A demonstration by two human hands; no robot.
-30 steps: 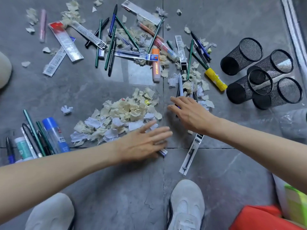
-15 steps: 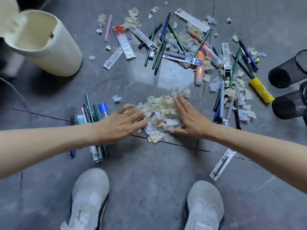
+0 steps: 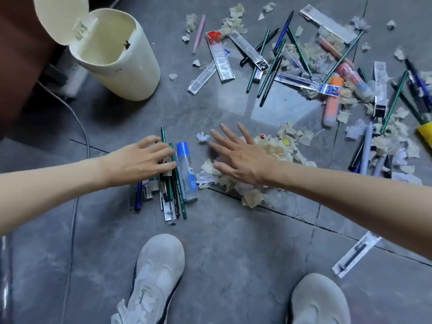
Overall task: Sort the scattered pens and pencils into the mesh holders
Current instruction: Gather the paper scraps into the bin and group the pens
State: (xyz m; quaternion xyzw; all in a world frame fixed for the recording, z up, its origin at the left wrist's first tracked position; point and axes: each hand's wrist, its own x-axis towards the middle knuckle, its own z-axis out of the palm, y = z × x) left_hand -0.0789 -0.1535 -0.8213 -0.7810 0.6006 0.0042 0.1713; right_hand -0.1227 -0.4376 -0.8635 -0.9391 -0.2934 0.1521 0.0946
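Grey stone tiles make up the floor, and nearest the camera two pale shoes stand on it, with a packaged refill lying off to the right. Just beyond the shoes, a bundle of pens and pencils lies roughly parallel on the floor, with a blue-capped glue bottle touching its right side. The left hand rests over the far end of this bundle with its fingers curled down onto the pens; whether they actually pinch one cannot be told. The right hand is released, fingers straight and spread, palm down on the near-left edge of a heap of torn paper scraps. A small crumpled white scrap sits just off its fingertips. A thin cable runs along the floor on the left. Farther back on the left a cream bin stands tilted with its flip lid open. Across the far right the loose pens and pencils lie crisscrossed among more scraps, mixed with flat printed packets, an orange highlighter and a pink pen that lies apart near the top.
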